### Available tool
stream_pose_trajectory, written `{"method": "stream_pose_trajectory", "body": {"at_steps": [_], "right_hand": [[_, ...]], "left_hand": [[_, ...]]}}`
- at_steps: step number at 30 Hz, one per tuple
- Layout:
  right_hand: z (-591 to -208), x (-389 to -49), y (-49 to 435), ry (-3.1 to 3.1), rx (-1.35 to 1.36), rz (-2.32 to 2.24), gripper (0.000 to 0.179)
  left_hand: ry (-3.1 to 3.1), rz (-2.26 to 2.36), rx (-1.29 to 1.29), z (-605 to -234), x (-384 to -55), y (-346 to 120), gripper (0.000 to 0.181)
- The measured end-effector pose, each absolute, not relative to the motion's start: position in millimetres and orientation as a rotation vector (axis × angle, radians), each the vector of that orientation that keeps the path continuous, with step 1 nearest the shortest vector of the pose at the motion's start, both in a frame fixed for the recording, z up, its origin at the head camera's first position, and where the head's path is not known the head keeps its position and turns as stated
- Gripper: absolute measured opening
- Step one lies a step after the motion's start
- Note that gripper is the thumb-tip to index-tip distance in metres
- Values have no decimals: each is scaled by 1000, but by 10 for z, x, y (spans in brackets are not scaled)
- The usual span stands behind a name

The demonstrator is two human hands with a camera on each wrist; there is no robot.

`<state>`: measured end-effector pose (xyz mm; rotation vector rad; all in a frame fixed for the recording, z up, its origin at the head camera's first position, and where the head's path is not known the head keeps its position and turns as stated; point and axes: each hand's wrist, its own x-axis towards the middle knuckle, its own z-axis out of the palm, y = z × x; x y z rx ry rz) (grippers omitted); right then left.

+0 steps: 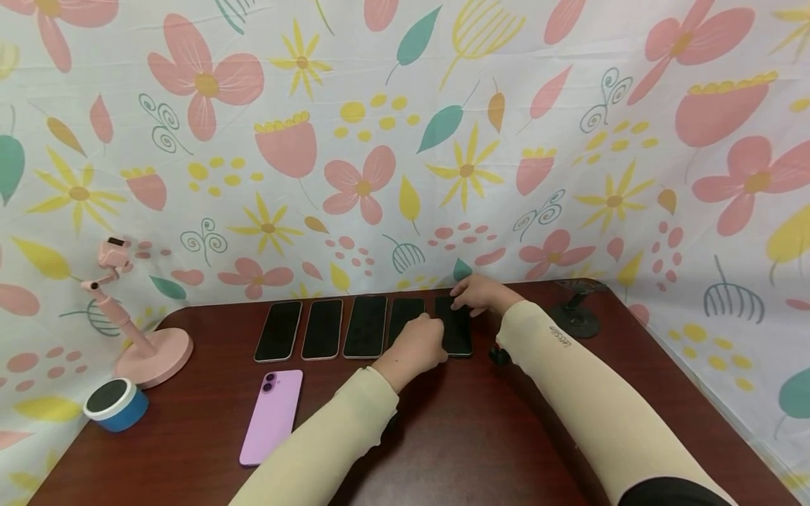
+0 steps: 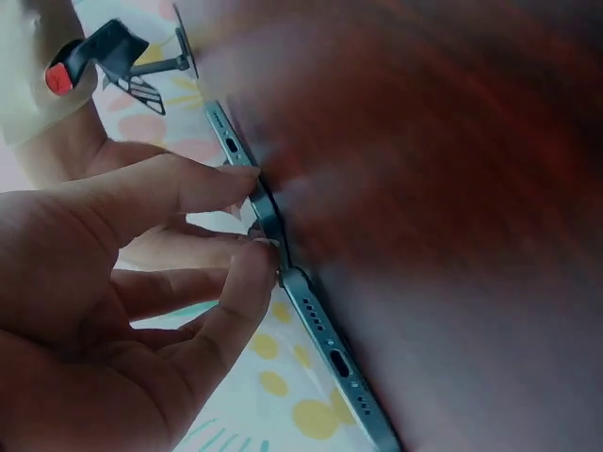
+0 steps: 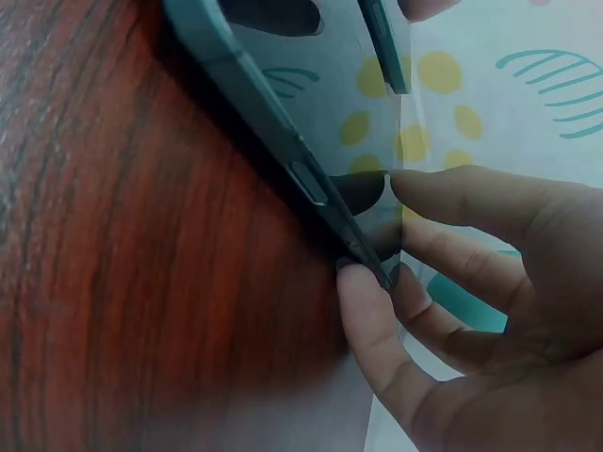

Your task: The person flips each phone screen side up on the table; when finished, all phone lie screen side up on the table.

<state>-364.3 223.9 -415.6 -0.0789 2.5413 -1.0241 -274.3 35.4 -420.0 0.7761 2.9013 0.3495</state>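
Observation:
A dark-screened smartphone [image 1: 457, 337] lies face up at the right end of a row of several phones. My left hand [image 1: 418, 344] is at its near left corner; the left wrist view shows thumb and finger pinching that corner [image 2: 267, 209], right beside the neighbouring phone [image 2: 339, 363]. At the far right corner, my right hand [image 1: 484, 294] has its thumb against the side edge and fingertips over the glass, gripping the phone [image 3: 283, 141] in the right wrist view. The fourth phone [image 1: 405, 309] is partly hidden behind my left hand.
Three more phones [image 1: 323, 330] continue the row leftward. A purple phone [image 1: 272, 418] lies face down nearer me. At the left stand a pink phone stand [image 1: 155, 355] and a blue-and-white round tub [image 1: 120, 404]. A dark stand [image 1: 576, 316] is beyond my right forearm. Patterned cloth hangs behind the table.

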Motion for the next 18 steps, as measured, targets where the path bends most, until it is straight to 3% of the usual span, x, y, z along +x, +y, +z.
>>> {"method": "stream_pose_trajectory", "body": {"at_steps": [9, 18], "right_hand": [[-4160, -3648, 2211, 2599, -112, -952, 48], [-4103, -3628, 2192, 2825, -183, -818, 43]], "left_hand": [[2880, 388, 724, -4181, -2703, 355, 28], [2816, 447, 792, -4075, -2684, 121, 60]]}}
